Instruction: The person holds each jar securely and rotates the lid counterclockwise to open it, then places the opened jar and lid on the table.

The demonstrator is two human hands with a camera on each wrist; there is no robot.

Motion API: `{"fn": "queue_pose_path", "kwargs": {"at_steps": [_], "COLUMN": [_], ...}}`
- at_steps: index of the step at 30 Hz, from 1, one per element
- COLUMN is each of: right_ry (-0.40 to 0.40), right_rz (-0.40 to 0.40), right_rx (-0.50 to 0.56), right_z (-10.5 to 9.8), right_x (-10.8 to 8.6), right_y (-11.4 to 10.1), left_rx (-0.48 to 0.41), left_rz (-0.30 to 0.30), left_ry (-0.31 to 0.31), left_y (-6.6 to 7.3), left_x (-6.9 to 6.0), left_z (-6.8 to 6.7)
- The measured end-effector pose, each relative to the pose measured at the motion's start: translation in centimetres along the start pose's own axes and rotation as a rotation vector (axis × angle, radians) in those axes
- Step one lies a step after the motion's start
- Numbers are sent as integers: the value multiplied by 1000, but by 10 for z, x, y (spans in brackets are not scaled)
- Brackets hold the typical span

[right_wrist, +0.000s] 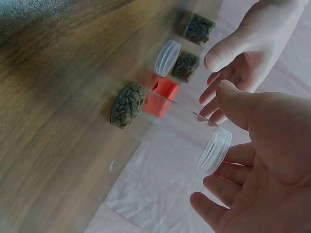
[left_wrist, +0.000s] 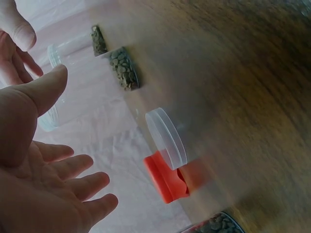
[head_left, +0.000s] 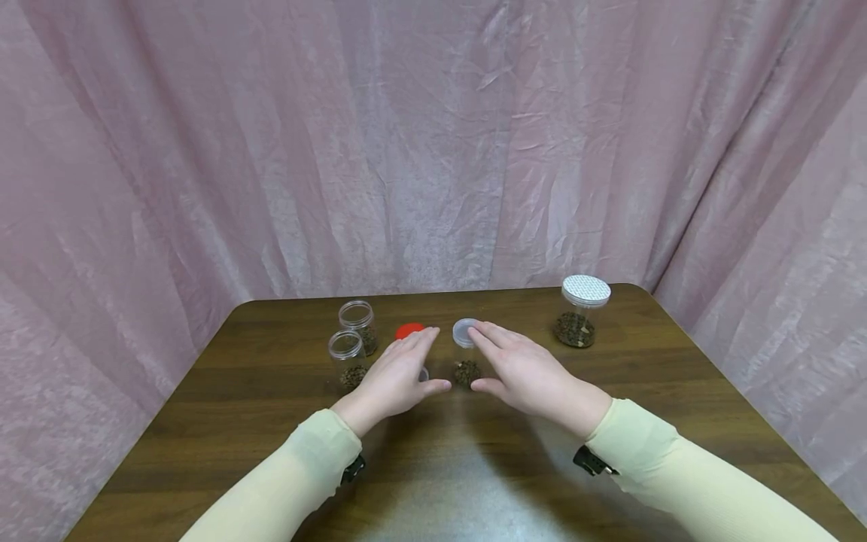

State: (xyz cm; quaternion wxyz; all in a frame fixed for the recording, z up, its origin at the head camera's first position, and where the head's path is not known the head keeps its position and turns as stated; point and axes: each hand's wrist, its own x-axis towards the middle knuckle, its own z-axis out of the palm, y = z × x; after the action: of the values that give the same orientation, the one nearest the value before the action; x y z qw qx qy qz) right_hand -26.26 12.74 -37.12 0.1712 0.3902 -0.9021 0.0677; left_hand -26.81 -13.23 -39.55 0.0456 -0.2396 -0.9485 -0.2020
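Observation:
A clear jar [head_left: 467, 372] with a translucent lid [head_left: 464, 333] on top and brown granules at its bottom stands between my two hands. My left hand [head_left: 398, 375], palm facing inward and fingers extended, is to the left of this jar, apart from it. My right hand [head_left: 531, 374] is at its right with fingers straight; the fingertips overlap the lid's edge in the head view, and I cannot tell whether they touch. Partly behind the left hand are a red object [left_wrist: 164, 177] and a loose clear lid [left_wrist: 166, 138] lying on the table.
Two lidless clear jars [head_left: 347, 354] with granules stand left of my left hand, one behind the other. A larger jar [head_left: 576, 327] with a white patterned lid stands at the back right of the wooden table [head_left: 271, 421]. A pink curtain [head_left: 433, 150] hangs behind.

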Motion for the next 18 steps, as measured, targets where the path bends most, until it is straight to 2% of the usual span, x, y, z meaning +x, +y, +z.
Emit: {"fn": "queue_pose_path", "kwargs": {"at_steps": [11, 18], "right_ry": [38, 13], "right_rz": [-15, 17], "right_rx": [32, 72], "right_z": [0, -4], "right_x": [-4, -10], "right_y": [1, 5], "left_rx": [-45, -38], "left_rz": [-12, -13], "left_ry": [-23, -49], "left_y": [4, 8], "left_x": [12, 24], "left_z": [1, 5]}}
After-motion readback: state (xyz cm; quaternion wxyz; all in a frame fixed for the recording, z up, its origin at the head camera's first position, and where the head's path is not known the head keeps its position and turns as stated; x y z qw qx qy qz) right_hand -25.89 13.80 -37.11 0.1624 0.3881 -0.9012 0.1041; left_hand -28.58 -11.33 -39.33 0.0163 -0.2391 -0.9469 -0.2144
